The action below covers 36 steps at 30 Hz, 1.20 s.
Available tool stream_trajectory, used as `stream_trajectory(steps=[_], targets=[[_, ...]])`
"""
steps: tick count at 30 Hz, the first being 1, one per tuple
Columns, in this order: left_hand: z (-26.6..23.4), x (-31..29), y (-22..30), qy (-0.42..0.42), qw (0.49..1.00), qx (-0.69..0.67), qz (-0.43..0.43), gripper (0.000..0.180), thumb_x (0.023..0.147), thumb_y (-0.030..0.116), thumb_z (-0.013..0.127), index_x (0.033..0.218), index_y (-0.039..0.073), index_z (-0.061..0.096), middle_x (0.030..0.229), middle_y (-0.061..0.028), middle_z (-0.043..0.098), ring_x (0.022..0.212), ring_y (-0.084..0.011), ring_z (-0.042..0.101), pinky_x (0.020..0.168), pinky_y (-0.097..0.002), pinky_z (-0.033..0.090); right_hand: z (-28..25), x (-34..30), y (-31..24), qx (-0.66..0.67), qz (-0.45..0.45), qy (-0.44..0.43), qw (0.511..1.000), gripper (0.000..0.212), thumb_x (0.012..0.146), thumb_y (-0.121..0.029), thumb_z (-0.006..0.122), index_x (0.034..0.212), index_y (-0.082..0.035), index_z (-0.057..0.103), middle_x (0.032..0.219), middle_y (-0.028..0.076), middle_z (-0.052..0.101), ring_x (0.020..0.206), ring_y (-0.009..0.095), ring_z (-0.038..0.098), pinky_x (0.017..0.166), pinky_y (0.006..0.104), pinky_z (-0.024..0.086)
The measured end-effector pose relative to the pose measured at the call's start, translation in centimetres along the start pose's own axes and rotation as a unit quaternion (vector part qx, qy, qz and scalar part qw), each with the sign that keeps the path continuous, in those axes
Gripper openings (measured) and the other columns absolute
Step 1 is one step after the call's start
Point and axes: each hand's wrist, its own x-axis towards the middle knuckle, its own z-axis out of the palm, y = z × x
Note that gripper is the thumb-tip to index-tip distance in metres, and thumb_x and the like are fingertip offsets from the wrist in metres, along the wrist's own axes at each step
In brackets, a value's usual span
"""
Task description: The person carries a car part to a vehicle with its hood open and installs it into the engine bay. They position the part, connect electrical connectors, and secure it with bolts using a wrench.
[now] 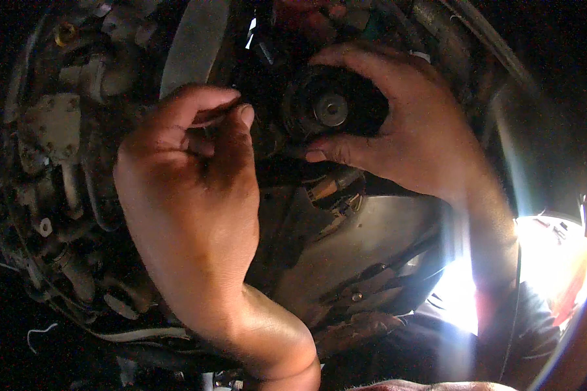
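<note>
A dark round part with a bright metal disc and a small hole at its centre sits in the upper middle. My right hand curves round its right side, thumb below and fingers above, gripping its edge. Further left, my left hand is closed, its thumb tip against the curled forefinger. What lies in that pinch, if anything, is too dark to make out. A broad grey band runs upward behind my left fingertips.
Greasy engine parts crowd the left side. Beneath the round part are a brownish connector-like piece and a pale curved panel. Strong light glares at the lower right. The upper area is deeply shadowed.
</note>
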Motion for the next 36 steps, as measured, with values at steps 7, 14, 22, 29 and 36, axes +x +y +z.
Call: stream_trajectory(steps=[7, 14, 22, 29, 36], targets=[[0.0, 0.6, -0.9, 0.007, 0.992, 0.119, 0.046, 0.014, 0.091, 0.006, 0.076, 0.104, 0.002, 0.073, 0.088, -0.0056, 0.072, 0.078, -0.0112, 0.063, 0.075, -0.0300, 0.051, 0.5, 0.0, -0.1, -0.032, -0.005, -0.005, 0.999, 0.072, 0.067, -0.029, 0.095, 0.129, -0.006, 0.065, 0.126, 0.018, 0.070, 0.119, 0.035, 0.067, 0.104, 0.0420, 0.051], [-1.0, 2.2, -0.2, 0.069, 0.996, -0.048, 0.031, 0.018, 0.092, 0.014, 0.077, 0.109, 0.007, 0.076, 0.093, -0.0015, 0.072, 0.083, -0.0103, 0.062, 0.073, -0.0273, 0.048, -4.2, 2.1, 0.1, 0.092, 0.027, 0.062, 0.993, 0.053, 0.083, -0.022, 0.084, 0.130, -0.004, 0.065, 0.125, 0.013, 0.072, 0.112, 0.024, 0.070, 0.097, 0.0350, 0.053], [-1.4, 5.0, -0.2, 0.114, 0.990, -0.059, 0.059, 0.019, 0.095, 0.020, 0.077, 0.103, 0.002, 0.075, 0.079, 0.0029, 0.064, 0.069, -0.0049, 0.048, 0.063, -0.0240, 0.036, -7.1, 4.5, 1.4, 0.282, 0.085, 0.216, 0.931, 0.026, 0.095, -0.002, 0.063, 0.120, 0.004, 0.064, 0.117, 0.017, 0.070, 0.105, 0.028, 0.070, 0.093, 0.0398, 0.056], [-2.0, 4.9, 0.4, 0.109, 0.992, -0.021, 0.063, 0.026, 0.094, 0.025, 0.076, 0.105, 0.001, 0.075, 0.088, -0.0041, 0.071, 0.079, -0.0112, 0.058, 0.075, -0.0282, 0.045, -8.6, 4.8, -0.9, -0.007, 0.190, 0.081, 0.978, 0.029, 0.099, -0.011, 0.059, 0.126, -0.002, 0.066, 0.117, 0.016, 0.073, 0.101, 0.025, 0.072, 0.088, 0.0350, 0.056], [-1.9, 5.7, -2.0, 0.145, 0.970, 0.100, 0.166, 0.033, 0.096, 0.034, 0.071, 0.110, 0.005, 0.075, 0.095, -0.0081, 0.073, 0.082, -0.0182, 0.063, 0.081, -0.0338, 0.049, -7.0, 3.4, -1.7, -0.107, 0.046, 0.211, 0.970, 0.024, 0.094, -0.007, 0.061, 0.114, 0.004, 0.069, 0.102, 0.023, 0.074, 0.099, 0.036, 0.073, 0.089, 0.0433, 0.056]])
